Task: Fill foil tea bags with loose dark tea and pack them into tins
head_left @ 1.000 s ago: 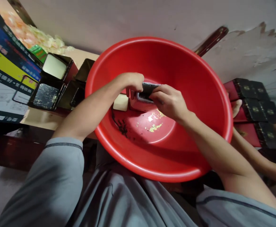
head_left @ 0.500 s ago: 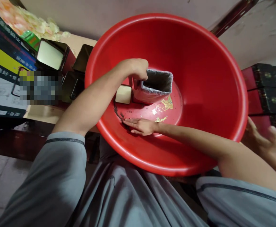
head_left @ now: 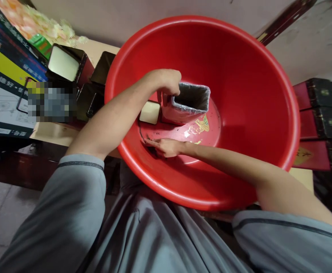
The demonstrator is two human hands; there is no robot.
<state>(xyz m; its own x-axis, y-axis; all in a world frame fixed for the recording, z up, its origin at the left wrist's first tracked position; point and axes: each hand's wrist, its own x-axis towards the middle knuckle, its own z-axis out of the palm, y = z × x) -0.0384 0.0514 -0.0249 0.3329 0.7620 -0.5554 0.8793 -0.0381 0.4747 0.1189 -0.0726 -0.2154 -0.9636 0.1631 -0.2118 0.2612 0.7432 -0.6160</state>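
Note:
My left hand (head_left: 168, 82) is closed on the near-left rim of a tall rectangular canister (head_left: 184, 113), red-sided and covered at the mouth with clear plastic film. It stands tilted inside a large red plastic basin (head_left: 257, 94). My right hand (head_left: 167, 147) lies low against the basin's near-left bottom, index finger stretched out and the other fingers partly curled and hidden. Its fingertips touch dark loose flakes (head_left: 142, 133) along the edge of the bottom. Beside the canister rests a small cream-coloured rectangular lid (head_left: 150, 112).
Left of the basin, open dark canisters (head_left: 64, 62), a small green packet (head_left: 41, 44) and a large printed carton (head_left: 5, 83) stand on a pale tabletop (head_left: 55, 133). Stacked red and black boxes (head_left: 319, 110) stand on the right. Pale artificial flowers (head_left: 52, 28) lie behind.
My right hand has shifted slightly left and up, its fingers going from flat to partly curled. Another person's hand at the right boxes has left the view. My left hand keeps its hold.

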